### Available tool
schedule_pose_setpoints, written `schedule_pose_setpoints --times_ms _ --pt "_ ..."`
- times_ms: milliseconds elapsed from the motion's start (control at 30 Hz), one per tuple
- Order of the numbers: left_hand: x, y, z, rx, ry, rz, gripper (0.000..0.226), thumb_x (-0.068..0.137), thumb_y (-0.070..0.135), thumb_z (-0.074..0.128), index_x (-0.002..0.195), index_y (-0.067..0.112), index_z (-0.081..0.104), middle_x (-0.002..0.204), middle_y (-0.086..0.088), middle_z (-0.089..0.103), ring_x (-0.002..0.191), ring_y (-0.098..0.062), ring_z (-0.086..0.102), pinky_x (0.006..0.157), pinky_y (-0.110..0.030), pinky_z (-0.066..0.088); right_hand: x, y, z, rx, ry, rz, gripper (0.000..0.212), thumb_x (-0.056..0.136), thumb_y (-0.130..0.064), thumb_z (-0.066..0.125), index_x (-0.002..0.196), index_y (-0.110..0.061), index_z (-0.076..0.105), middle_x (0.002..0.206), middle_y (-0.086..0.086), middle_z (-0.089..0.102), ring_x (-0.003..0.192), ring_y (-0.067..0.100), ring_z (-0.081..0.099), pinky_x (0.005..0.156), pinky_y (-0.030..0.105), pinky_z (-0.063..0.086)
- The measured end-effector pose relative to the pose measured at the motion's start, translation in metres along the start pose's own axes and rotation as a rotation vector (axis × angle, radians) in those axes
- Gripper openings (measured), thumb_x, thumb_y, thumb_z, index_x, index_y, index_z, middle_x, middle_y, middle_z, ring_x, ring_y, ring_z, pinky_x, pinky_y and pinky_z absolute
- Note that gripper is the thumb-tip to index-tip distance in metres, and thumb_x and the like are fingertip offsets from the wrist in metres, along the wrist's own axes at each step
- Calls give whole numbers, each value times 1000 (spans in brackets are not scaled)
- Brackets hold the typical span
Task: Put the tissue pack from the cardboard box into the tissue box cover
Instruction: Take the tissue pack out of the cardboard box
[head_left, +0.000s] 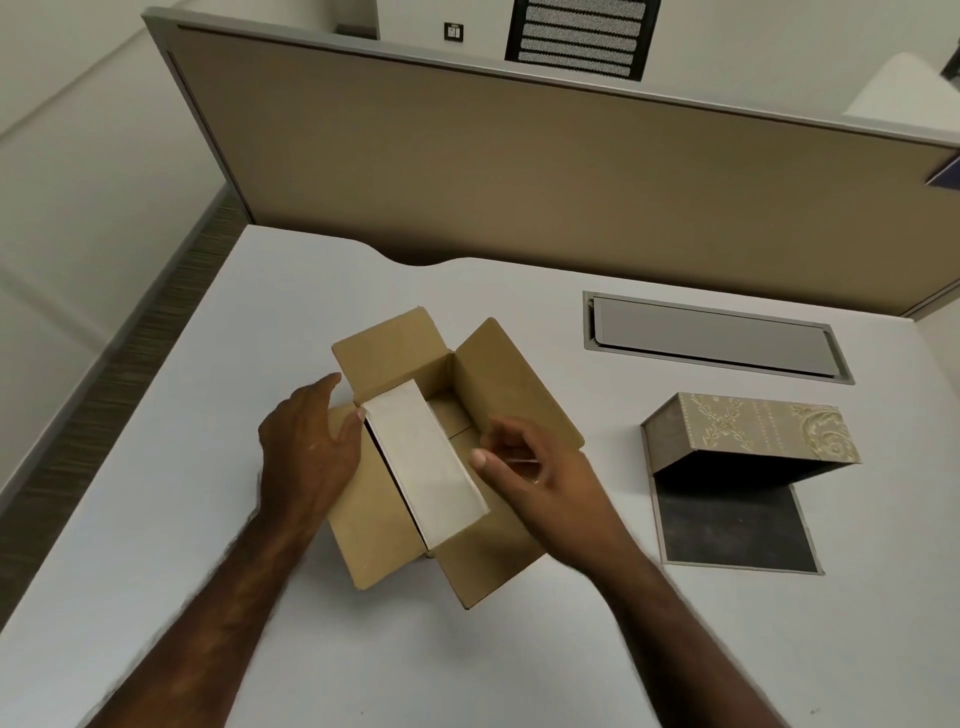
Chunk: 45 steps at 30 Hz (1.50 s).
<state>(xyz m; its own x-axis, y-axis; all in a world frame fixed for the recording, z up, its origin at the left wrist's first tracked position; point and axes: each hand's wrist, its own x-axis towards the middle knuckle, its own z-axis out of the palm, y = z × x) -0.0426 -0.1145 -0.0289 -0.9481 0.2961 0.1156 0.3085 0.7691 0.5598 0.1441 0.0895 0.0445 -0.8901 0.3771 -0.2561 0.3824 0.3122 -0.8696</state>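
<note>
An open cardboard box (498, 384) sits mid-table with its flaps spread. A white tissue pack (426, 462) stands tilted in it, partly raised above the opening. My left hand (306, 447) grips the pack's left side, thumb at its top corner. My right hand (535, 478) is at the pack's right side, fingers curled and touching it. The tissue box cover (748, 428), beige with a pale floral pattern, lies to the right, open, its dark base flap (737, 530) flat on the table.
The white table (208, 571) has a grey cable hatch (711, 338) at the back right. A tan partition (519, 171) runs behind the table. The table's left edge drops off to the floor.
</note>
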Motion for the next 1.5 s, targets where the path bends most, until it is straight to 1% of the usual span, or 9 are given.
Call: schedule_pose_setpoints --times_ms 100,200,300,500,867,1033,1200,1400,1500 --pt "-13 -3 6 -21 14 59 46 92 28 73 134 10 62 134 -13 68 124 -36 61 105 -49 44 47 -8 20 -61 -157 148 62 98 -66 67 125 -11 66 121 9 74 115 22 69 98 43 58" --pt "-20 -4 9 -13 22 75 46 91 29 75 131 10 63 132 -13 69 124 -35 60 103 -50 46 90 8 46 -84 -273 329 61 89 -75 71 94 -18 51 85 -2 52 79 17 52 69 36 42" --pt "-20 -2 6 -2 29 86 44 93 31 71 129 8 63 128 -14 70 119 -36 64 102 -49 48 119 30 69 -203 -301 415 60 83 -76 76 91 -24 49 87 -5 49 77 13 50 62 29 40" --pt "-20 -6 5 -17 27 82 49 92 42 64 127 7 65 125 -14 72 115 -35 67 101 -49 52 129 47 84 -311 -284 427 90 81 -72 82 141 -11 54 137 8 64 123 28 66 87 35 56" --pt "-21 -6 8 -31 14 52 45 94 42 63 126 11 65 124 -12 72 114 -33 67 98 -50 54 137 38 78 0 -402 693 79 53 -58 100 111 -29 55 121 5 71 110 30 72 102 53 61" --pt "-20 -8 7 -20 16 48 46 93 43 64 126 12 65 124 -11 72 113 -32 67 97 -51 54 136 37 83 23 -392 673 87 62 -58 97 130 -20 57 121 7 72 108 28 74 99 43 63" --pt "-20 -9 9 -15 23 54 45 93 43 63 125 11 64 122 -11 73 110 -32 68 96 -53 55 136 41 84 11 -368 610 118 39 -72 96 139 -24 53 132 3 68 117 26 70 103 48 62" --pt "-19 -8 6 -7 31 67 45 93 40 64 125 8 65 120 -14 73 107 -35 69 94 -54 56 127 32 69 139 -426 581 44 86 -37 92 114 -17 65 114 5 76 100 22 75 85 33 63" --pt "-19 -5 3 -3 25 52 47 91 41 64 125 9 65 119 -14 74 107 -34 70 94 -51 53 121 30 66 192 -440 548 32 91 -32 88 112 -15 70 120 10 79 102 25 77 93 38 63"
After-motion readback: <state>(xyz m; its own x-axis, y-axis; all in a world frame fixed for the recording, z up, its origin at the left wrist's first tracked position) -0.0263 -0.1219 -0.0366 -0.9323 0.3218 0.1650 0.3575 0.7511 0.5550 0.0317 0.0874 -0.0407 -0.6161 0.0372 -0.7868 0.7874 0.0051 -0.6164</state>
